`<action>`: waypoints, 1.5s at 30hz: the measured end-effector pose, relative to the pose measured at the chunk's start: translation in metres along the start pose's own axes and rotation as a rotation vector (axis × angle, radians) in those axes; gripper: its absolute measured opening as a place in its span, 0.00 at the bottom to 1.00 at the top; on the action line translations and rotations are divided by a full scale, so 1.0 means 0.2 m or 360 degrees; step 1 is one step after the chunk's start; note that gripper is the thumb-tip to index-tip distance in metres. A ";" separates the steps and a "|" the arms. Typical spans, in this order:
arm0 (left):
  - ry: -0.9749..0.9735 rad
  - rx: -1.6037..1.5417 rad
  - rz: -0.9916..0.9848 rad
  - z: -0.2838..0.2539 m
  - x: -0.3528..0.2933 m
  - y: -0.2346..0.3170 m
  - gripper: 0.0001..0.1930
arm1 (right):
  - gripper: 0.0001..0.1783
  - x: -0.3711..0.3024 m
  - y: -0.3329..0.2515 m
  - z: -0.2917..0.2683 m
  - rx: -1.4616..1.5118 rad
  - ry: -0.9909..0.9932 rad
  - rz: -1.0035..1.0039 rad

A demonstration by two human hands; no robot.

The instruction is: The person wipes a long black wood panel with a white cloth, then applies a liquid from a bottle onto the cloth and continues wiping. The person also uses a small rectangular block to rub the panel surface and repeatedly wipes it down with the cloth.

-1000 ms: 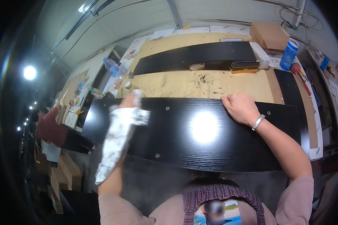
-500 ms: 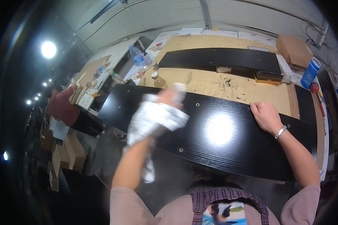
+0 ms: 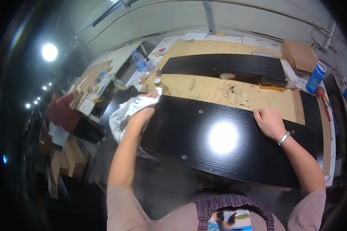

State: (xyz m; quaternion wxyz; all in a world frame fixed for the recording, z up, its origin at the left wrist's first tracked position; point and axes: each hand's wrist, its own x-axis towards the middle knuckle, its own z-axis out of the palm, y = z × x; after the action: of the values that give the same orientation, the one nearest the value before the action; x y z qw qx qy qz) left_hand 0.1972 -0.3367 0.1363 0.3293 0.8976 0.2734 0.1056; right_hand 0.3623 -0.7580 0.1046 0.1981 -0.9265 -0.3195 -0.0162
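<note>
A long, glossy black wood-grain panel [image 3: 169, 134] with small round metal fittings lies across the near side of the workbench. Bunched in my left hand [image 3: 145, 111] is a white cloth [image 3: 123, 115], pressed on the panel's left part near its far edge. Some of the cloth hangs down past the near edge. My right hand [image 3: 269, 122] grips the panel's far edge on the right, thumb and curled fingers around it. A small capped bottle [image 3: 158, 82] stands just beyond my left hand.
A second black panel [image 3: 223, 63] rests farther back, its right end over a small box [image 3: 273, 84]. To the right are a blue bottle [image 3: 316, 77], a red-handled tool [image 3: 327, 107] and a brown carton [image 3: 300, 57]. A clear plastic bottle [image 3: 138, 61] stands back left. Another person [image 3: 65, 113] works at the left.
My left hand has swept the cloth leftward along the panel. My right hand stays at the same spot on the edge; the whole view has shifted slightly.
</note>
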 end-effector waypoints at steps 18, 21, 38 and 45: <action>0.0537 0.0687 0.0887 0.15 0.07 -0.17 0.12 | 0.28 0.00 -0.01 -0.01 0.0012 -0.0040 0.0050; 0.0684 0.0830 0.0672 0.01 0.16 -0.26 0.08 | 0.28 0.00 -0.01 -0.03 0.0014 -0.0052 0.0048; 0.0633 0.0195 0.0578 0.01 -0.74 -0.36 0.10 | 0.28 0.01 0.00 -0.03 0.0067 -0.0128 0.0150; 0.0572 0.0150 0.0590 -0.07 -0.81 -0.12 0.07 | 0.28 0.01 -0.01 0.00 0.0007 -0.0076 0.0071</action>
State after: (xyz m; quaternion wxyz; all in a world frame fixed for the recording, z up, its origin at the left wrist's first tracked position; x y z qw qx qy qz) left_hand 0.0472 -0.4054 0.1307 0.2083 0.9135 0.1631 0.3090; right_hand 0.3626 -0.7553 0.1056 0.1926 -0.9331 -0.3035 0.0110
